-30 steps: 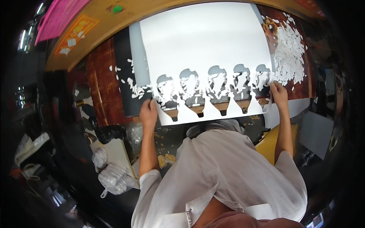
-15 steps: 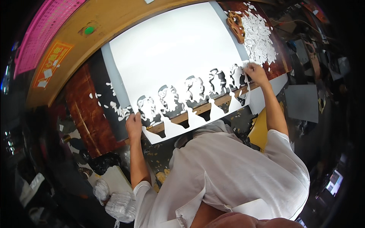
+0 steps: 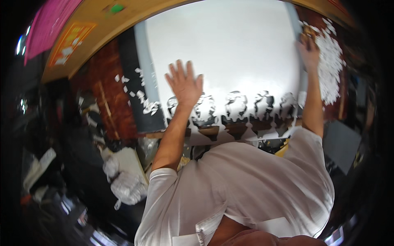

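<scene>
A large white sheet (image 3: pixel 230 45) lies over a grey board, with rows of cut-out holes along its near edge. My left hand (image 3: pixel 185 84) rests flat on it at the left, fingers spread, holding nothing. At the sheet's right edge my right hand (image 3: pixel 308 51) has its fingers curled over a brown openwork cutting die (image 3: pixel 310 32). Motion blur and the fingers hide much of the die. Beside that hand lies a heap of small white cut pieces (image 3: pixel 329 61).
More white pieces (image 3: pixel 148 105) are scattered on the dark left strip of the reddish-brown table (image 3: pixel 107 98). A yellow-brown ledge (image 3: pixel 98 37) with a green button (image 3: pixel 117 8) runs along the back. At lower left is a clear plastic bag of white items (image 3: pixel 128 187).
Both hands have let go of the sheet's near corners. My left hand has moved up onto the sheet, opening flat. My right hand has reached away to the die. The view has shifted.
</scene>
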The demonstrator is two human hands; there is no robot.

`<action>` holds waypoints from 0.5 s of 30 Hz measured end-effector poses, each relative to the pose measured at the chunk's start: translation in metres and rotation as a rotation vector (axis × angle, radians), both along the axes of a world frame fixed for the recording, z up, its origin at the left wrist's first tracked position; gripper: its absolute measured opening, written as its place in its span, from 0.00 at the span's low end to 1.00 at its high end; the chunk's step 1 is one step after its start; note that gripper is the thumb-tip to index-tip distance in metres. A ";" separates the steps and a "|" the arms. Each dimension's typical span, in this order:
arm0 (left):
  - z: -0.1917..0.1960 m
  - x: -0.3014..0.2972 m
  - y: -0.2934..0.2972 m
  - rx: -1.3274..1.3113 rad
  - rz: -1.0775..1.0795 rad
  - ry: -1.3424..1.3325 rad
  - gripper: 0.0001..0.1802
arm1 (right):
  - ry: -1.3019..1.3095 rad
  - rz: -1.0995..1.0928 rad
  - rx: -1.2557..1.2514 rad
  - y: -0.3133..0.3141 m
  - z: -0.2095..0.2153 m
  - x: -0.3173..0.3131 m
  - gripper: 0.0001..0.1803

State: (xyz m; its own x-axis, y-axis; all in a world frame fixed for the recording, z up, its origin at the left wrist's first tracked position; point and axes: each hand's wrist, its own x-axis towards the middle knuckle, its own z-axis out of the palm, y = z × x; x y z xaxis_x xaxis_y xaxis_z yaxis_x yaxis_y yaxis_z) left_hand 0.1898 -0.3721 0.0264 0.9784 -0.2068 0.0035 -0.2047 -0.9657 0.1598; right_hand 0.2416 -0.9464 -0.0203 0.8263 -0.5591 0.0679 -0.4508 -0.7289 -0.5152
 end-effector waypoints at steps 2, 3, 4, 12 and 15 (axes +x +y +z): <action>0.000 -0.002 -0.005 -0.009 0.014 0.065 0.42 | 0.014 -0.004 -0.194 -0.011 -0.006 -0.003 0.54; 0.001 -0.003 -0.006 0.032 0.026 0.035 0.42 | 0.013 0.004 -0.187 -0.017 -0.008 -0.004 0.56; 0.003 -0.003 -0.004 0.005 0.005 0.031 0.42 | 0.039 0.030 -0.172 -0.022 -0.008 -0.003 0.57; -0.006 0.001 -0.006 -0.032 -0.005 -0.015 0.42 | -0.147 0.130 -0.045 0.028 0.061 -0.009 0.40; 0.003 0.004 -0.002 -0.126 -0.016 0.101 0.42 | -0.236 0.253 0.249 0.119 0.104 -0.034 0.37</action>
